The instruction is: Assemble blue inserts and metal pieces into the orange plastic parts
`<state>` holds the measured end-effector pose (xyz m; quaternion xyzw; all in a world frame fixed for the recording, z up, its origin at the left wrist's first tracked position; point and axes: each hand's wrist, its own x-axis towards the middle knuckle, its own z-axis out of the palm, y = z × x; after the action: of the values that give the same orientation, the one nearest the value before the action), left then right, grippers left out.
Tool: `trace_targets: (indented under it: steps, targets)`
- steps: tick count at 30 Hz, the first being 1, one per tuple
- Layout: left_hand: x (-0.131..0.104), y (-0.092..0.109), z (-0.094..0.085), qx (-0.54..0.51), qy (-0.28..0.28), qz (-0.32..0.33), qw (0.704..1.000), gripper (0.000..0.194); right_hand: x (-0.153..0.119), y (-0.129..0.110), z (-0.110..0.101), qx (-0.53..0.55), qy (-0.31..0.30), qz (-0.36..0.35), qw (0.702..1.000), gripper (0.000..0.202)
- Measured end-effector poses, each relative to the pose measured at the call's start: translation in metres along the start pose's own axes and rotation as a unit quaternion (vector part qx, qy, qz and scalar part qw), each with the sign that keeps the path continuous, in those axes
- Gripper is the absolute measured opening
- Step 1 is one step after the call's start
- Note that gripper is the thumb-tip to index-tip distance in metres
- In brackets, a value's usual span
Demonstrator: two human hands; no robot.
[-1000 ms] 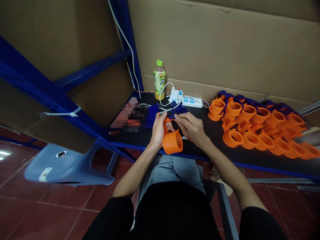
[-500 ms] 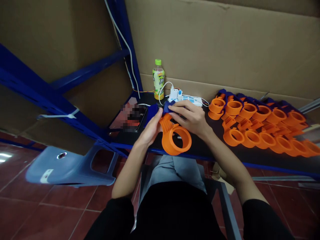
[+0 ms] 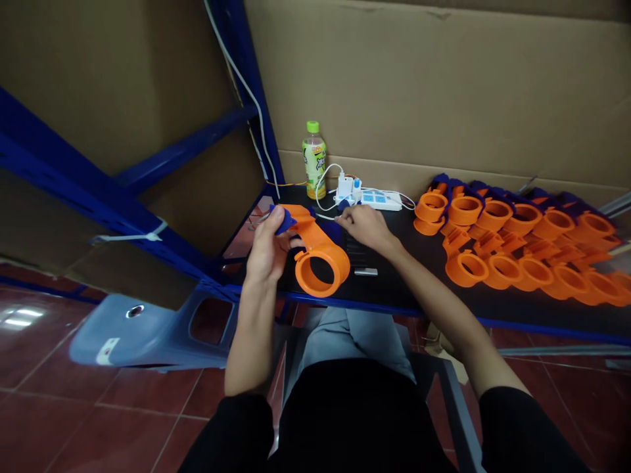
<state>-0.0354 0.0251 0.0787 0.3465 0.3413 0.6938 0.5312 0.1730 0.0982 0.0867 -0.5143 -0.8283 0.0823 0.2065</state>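
My left hand (image 3: 270, 253) is closed around an orange tape dispenser (image 3: 323, 266) with a dark blue part near the thumb. The dispenser is raised above the table, its wide ring pointing toward me. To its right, my right hand (image 3: 367, 226) is low over the black tabletop, fingers curled together. A small dark blue piece (image 3: 344, 205) shows at those fingertips; whether they grip it, I cannot tell. Dark strips (image 3: 357, 251) and a small silver-white bar (image 3: 366, 271) lie below the right hand.
Rows of orange-and-blue tape dispensers (image 3: 507, 269) fill the table's right side. A green-capped drink bottle (image 3: 314, 161) and a white power strip (image 3: 382, 199) with cables stand at the back. A blue shelf post (image 3: 172, 230) rises at left, beside a blue stool (image 3: 123, 328).
My left hand has moved left with the dispenser and turned it. My right hand has come off the dispenser and is now apart from it, over the table.
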Motion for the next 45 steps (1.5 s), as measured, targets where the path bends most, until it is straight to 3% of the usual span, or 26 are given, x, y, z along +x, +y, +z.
trace_targets:
  steps: [2,6,9,12,15,20,25,31,33,38,45]
  targets:
    - [-0.001,-0.001,-0.001,-0.004,-0.002,0.013,1.0,0.047,0.004,0.001,0.014,-0.067,-0.027,0.024,0.997,0.035]
    - [-0.003,-0.005,-0.001,0.007,-0.008,0.032,0.999,0.042,0.011,-0.002,0.04,-0.127,-0.007,0.04,0.991,0.025]
    - [-0.004,-0.008,0.001,0.009,-0.02,0.032,0.999,0.044,0.017,0.002,0.052,-0.128,0.001,0.05,0.991,0.018]
    - [-0.005,-0.009,0.002,0.01,-0.033,0.018,0.999,0.045,0.021,0.006,0.055,-0.094,0.035,0.031,0.994,0.027]
    - [-0.007,-0.009,0.005,0.016,-0.051,0.001,0.999,0.049,0.02,0.006,0.038,-0.047,0.127,-0.003,0.991,0.038]
    - [-0.008,-0.012,0.01,0.002,-0.055,0.025,0.998,0.053,-0.002,-0.007,-0.021,-0.026,0.265,-0.054,0.962,0.025]
    - [-0.016,-0.011,0.017,-0.01,-0.075,0.013,0.997,0.057,-0.042,-0.021,-0.054,0.018,0.31,-0.165,0.936,0.03]
    - [-0.025,-0.013,0.023,-0.003,-0.105,0.034,0.994,0.059,-0.067,-0.026,-0.07,0.017,0.347,-0.181,0.92,0.035]
    - [-0.026,-0.014,0.024,0.0,-0.11,0.053,0.993,0.056,-0.072,-0.028,-0.076,0.005,0.334,-0.203,0.921,0.031]
    - [-0.03,-0.015,0.027,0.013,-0.088,0.073,0.993,0.057,-0.083,-0.03,-0.079,0.003,0.211,-0.294,0.932,0.02]
    - [-0.034,-0.019,0.033,0.016,-0.086,0.075,0.993,0.057,-0.086,-0.023,-0.084,0.129,0.111,-0.289,0.942,0.023]
